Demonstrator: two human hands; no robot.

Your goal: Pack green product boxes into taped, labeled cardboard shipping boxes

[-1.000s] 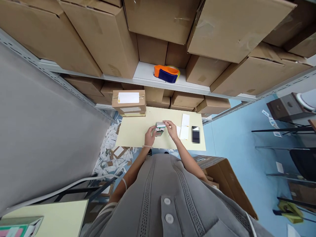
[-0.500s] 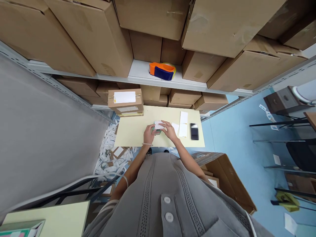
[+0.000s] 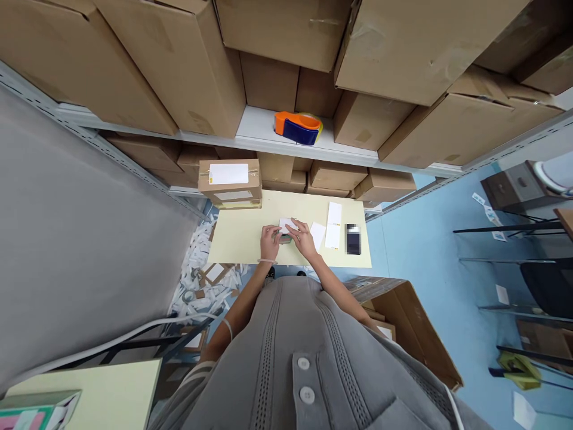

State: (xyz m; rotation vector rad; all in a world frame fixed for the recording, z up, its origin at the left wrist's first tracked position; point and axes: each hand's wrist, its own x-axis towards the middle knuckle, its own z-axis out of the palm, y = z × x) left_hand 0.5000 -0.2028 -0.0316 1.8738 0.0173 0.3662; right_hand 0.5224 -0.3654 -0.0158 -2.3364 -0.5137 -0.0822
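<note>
A small box (image 3: 285, 240) with a pink and green side lies low over the pale yellow table (image 3: 237, 239), close to its front edge. On its top is a white label (image 3: 286, 224). My left hand (image 3: 270, 242) is closed on the box's left side. From the right, my right hand (image 3: 304, 240) reaches over with bent fingers on the label and the box's right side; its fingertips partly cover the label. Beside my right hand lies a loose white paper (image 3: 317, 234).
A white label strip (image 3: 333, 226) and a dark, pixelated object (image 3: 353, 239) lie at the table's right. Taped cartons (image 3: 230, 182) stand back left. A tape dispenser (image 3: 298, 128) sits on the shelf above. An open carton (image 3: 416, 328) stands on the floor at right.
My right hand has shifted slightly left, its fingers further across the white label. My left hand stays at the box's left side. The whole view has tilted a little.
</note>
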